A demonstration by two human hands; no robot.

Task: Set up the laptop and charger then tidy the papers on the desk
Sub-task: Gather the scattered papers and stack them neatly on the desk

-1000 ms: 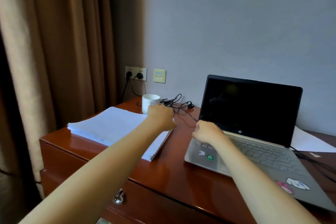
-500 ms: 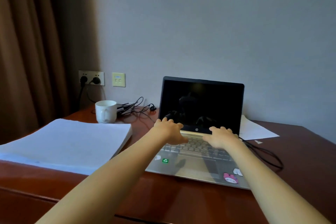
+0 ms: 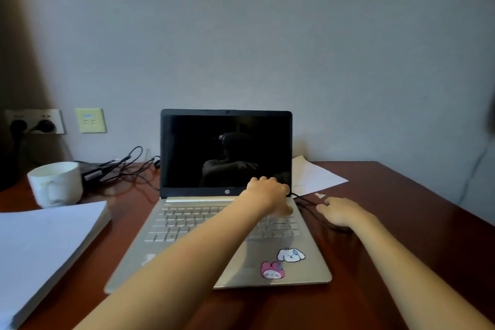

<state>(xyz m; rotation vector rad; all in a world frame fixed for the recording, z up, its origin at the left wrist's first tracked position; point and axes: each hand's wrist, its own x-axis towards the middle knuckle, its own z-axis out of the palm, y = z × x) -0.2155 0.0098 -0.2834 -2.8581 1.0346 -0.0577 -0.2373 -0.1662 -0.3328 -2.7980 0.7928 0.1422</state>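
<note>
Left hand point(image 3: 267, 191): reaches across the keyboard to the lower-right corner of the screen. Its fingers are curled down over that corner, and I cannot tell whether they grip anything.
Right hand point(image 3: 338, 211): rests low on the desk point(image 3: 401, 222), right of centre in the frame. The fingers are nearly straight and point left, and I see no closed grip.
Charger cable point(image 3: 305, 199): a thin black lead that leaves the laptop's right rear corner, runs toward the right hand's fingertips and loops under that hand.
Key relation: the cable's end sits between the two hands. It is touching or just beside the left hand and just left of the right fingertips, with its run slanting from upper left to lower right. The right hand looks better placed to take it, while the left steadies the corner (my reading, not something I can see confirmed).
Laptop point(image 3: 192, 217): open at frame centre with a dark screen. Both hands are at its right rear edge.
Papers: a thick stack point(image 3: 45, 244) lies at lower left, well apart from both hands. A loose sheet point(image 3: 313, 179) lies behind the laptop, just above the right hand.
Further out: a white mug point(image 3: 55, 185) and tangled leads point(image 3: 112, 169) sit at mid-left, under a wall socket point(image 3: 34, 122).
</note>
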